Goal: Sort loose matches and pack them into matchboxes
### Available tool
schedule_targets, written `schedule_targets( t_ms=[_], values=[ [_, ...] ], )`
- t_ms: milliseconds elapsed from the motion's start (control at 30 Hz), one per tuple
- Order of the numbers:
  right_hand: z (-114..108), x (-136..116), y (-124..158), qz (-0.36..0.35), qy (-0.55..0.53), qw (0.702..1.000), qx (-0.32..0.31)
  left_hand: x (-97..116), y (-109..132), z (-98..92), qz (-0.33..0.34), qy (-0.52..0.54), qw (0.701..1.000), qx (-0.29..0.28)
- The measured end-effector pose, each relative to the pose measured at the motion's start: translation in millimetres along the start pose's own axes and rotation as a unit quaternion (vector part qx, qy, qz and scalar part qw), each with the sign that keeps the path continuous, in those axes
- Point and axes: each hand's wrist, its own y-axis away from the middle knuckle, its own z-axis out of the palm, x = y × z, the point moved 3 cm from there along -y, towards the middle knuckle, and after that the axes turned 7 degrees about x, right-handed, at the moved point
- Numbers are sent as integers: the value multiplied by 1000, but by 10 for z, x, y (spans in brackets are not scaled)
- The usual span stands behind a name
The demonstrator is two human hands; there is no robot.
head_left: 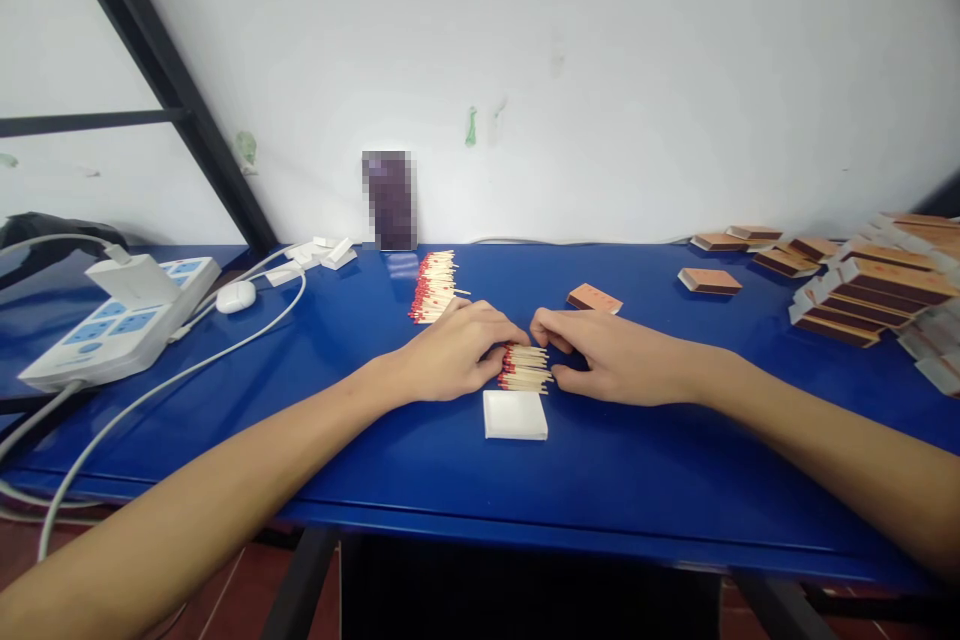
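Note:
A small bundle of matches [526, 368] lies sideways on the blue table, red heads to the left. My left hand [463, 352] is curled at the head end, its thumb and fingertips against the matches. From the other side, my right hand [611, 355] bends its thumb and fingers around the bare stick ends, so the bundle sits between both hands. Just below it is a white matchbox tray [516, 416]; its inside cannot be made out well. Behind my left hand lies a bigger pile of matches [435, 286]. An orange matchbox sleeve [594, 299] rests behind my right hand.
Several matchboxes are stacked [877, 295] at the right, with a single matchbox [709, 281] nearer the middle. At the left are white trays [337, 253], an earbud case [235, 296], cables and a power strip [127, 320]. A blurred phone-like object [391, 200] leans against the wall.

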Motion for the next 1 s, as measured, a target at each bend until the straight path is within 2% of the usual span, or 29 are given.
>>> schedule_targets(
  t_ms=[733,800,900,1000],
  values=[
    [1,-40,-3,6,-11,1000,-5,27,11,-10,17,-13,1000,-3],
    [4,-35,5,5,-11,1000,-3,-15,10,-74,25,-34,999,26],
    [12,-33,14,3,4,1000,1,-197,39,-272,17,-120,989,86],
    [33,-44,-1,6,16,1000,14,-460,126,-521,-19,-204,974,96]
  ],
)
